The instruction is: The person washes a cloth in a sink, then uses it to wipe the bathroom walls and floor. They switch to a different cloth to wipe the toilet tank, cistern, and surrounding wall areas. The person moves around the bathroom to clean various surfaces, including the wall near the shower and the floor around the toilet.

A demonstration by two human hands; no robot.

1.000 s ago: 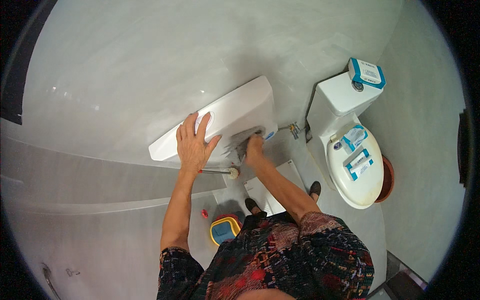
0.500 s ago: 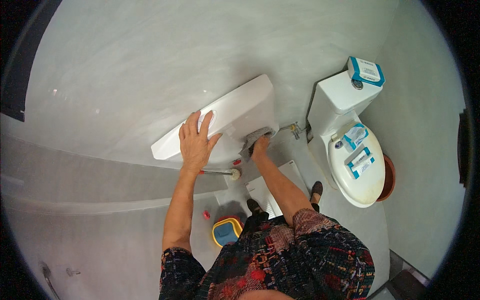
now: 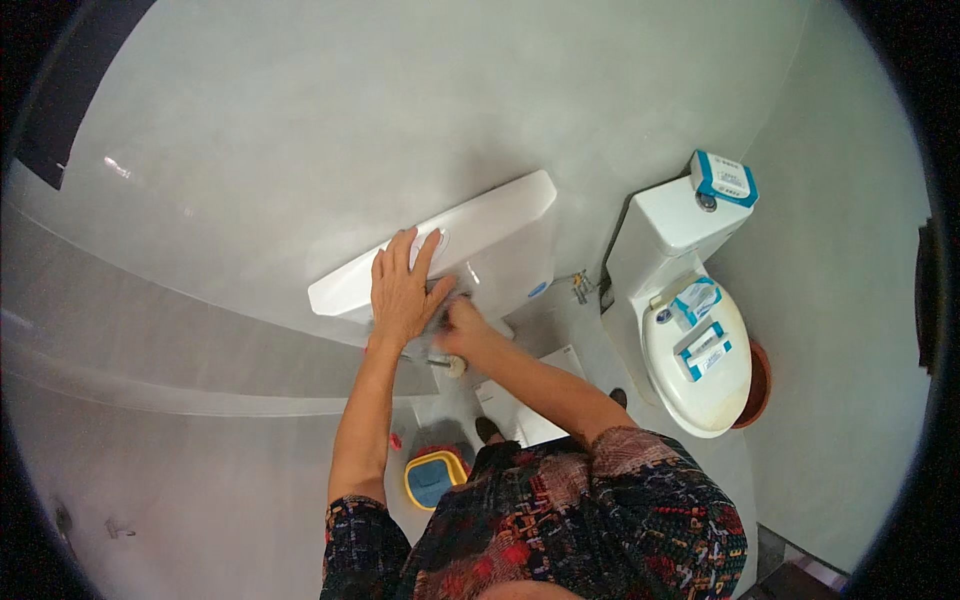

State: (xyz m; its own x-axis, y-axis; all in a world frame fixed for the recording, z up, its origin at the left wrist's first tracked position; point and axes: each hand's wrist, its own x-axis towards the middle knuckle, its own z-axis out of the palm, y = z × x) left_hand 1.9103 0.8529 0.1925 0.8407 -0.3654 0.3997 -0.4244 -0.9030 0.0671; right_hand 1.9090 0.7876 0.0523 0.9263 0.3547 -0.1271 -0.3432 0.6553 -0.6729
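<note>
A white toilet cistern (image 3: 505,225) is fixed to the grey wall, with a blue oval label (image 3: 537,290) low on its front. My left hand (image 3: 399,298) lies on its top edge, fingers spread and partly over the round flush button (image 3: 440,242). Against the front of the cistern, my right hand (image 3: 464,326) presses a grey cloth (image 3: 437,312). That hand is blurred, and my left hand and thumb hide part of the cloth.
At right stands a white toilet (image 3: 690,400) with blue-and-white packs on its lid and tank. A brown bucket (image 3: 762,385) is behind it. Below the cistern are a toilet brush (image 3: 455,367), a squat pan (image 3: 530,400) and a yellow-rimmed bin (image 3: 411,485). A valve (image 3: 580,287) sticks out from the wall.
My right hand has moved left with the cloth, from the cistern's right end to beside my left hand. The blue label now shows. My left hand stays on the top edge.
</note>
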